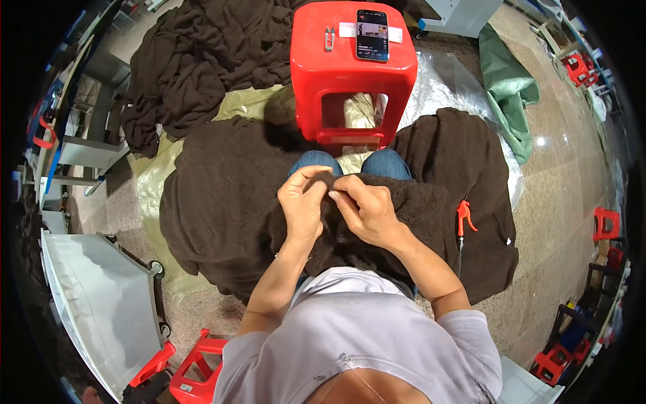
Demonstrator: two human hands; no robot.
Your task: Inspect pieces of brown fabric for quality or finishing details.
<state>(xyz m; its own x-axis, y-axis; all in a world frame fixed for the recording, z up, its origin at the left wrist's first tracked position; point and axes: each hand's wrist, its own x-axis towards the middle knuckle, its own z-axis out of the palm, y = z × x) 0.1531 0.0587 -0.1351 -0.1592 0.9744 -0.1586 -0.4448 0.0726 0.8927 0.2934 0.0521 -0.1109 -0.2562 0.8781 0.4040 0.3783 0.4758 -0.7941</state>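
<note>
Dark brown fabric (222, 202) lies draped across my lap and spreads out on both sides. My left hand (303, 202) pinches a fold of it just in front of my knees. Close beside it, my right hand (367, 207) is closed too, thumb and fingertips pressed together at the same raised bit of cloth. Whether the right fingertips also hold something small, I cannot make out. On the fabric to my right rests an orange-red air blow gun (464, 219) with a thin dark hose.
Ahead stands a red plastic stool (313, 71) bearing a phone (372, 37) and small thread snips (329, 39). A heap of brown fabric (202, 50) lies far left. A white wheeled cart (101, 296) is at left, another red stool (192, 377) behind, green sheeting (505, 87) at far right.
</note>
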